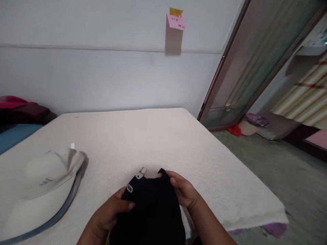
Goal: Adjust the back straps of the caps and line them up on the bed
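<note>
Over white cover [133, 136]: left hand [111, 209], right hand [184, 190] gripping black cap [153, 211].

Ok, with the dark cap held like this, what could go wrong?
The pale clasp sticks out from the edge of the dark cap and might snag on the textured cover. The left grip has its thumb on the dark cap, which could crease. The white cap lies to the left and could be knocked by a wide swing.
</note>
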{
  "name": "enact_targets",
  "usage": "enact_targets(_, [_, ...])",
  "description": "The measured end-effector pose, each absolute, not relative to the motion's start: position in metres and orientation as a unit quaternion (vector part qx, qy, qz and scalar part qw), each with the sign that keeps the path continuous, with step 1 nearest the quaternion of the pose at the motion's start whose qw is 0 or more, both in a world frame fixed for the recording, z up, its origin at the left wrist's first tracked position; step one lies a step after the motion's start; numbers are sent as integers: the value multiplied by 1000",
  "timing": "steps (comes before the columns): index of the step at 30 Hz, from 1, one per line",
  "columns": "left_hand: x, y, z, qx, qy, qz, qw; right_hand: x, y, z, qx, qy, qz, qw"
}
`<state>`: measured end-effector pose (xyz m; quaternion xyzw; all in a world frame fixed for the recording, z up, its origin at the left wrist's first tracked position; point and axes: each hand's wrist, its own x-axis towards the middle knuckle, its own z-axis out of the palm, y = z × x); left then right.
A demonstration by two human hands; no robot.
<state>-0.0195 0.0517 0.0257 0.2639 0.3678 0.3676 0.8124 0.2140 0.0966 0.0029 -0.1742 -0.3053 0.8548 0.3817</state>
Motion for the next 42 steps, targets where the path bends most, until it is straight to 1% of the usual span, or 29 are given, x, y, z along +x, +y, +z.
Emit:
enact_targets(3, [-15, 52, 22, 275, 352, 333, 831, 212, 99, 4, -197, -325, 843, 381])
enact_targets(7, [-9, 59, 22, 218, 366, 346, 836, 213, 101, 3, -178, -314, 841, 403])
enact_targets(11, [-4, 67, 26, 245, 378, 403, 797, 216, 100, 4, -164, -337, 853, 364])
enact_targets(14, [-1, 73, 25, 281, 378, 428, 771, 214, 100, 4, -204, -374, 836, 345])
enact_targets(17, [1, 75, 22, 314, 401, 416, 753, 211, 102, 5, -255, -403, 810, 340])
enact_targets(20, [4, 73, 23, 353, 428, 391, 734, 211, 107, 4, -281, -401, 786, 379])
enact_targets(24, [8, 69, 28, 417, 475, 365, 683, 217, 114, 1, -280, -331, 779, 452])
enact_targets(27, [14, 67, 30, 465, 454, 308, 695, 222, 117, 0, -268, -288, 787, 475])
enact_targets(29, [18, 66, 30, 463, 435, 289, 717, 222, 116, 1, -267, -288, 793, 466])
enact_targets(34, [23, 65, 25, 398, 427, 295, 756, 214, 108, 4, -266, -362, 801, 396])
enact_targets(38, [24, 67, 19, 377, 442, 326, 746, 211, 102, 7, -282, -427, 780, 360])
enact_targets(42, [16, 74, 16, 368, 467, 360, 719, 214, 104, 6, -324, -437, 754, 368])
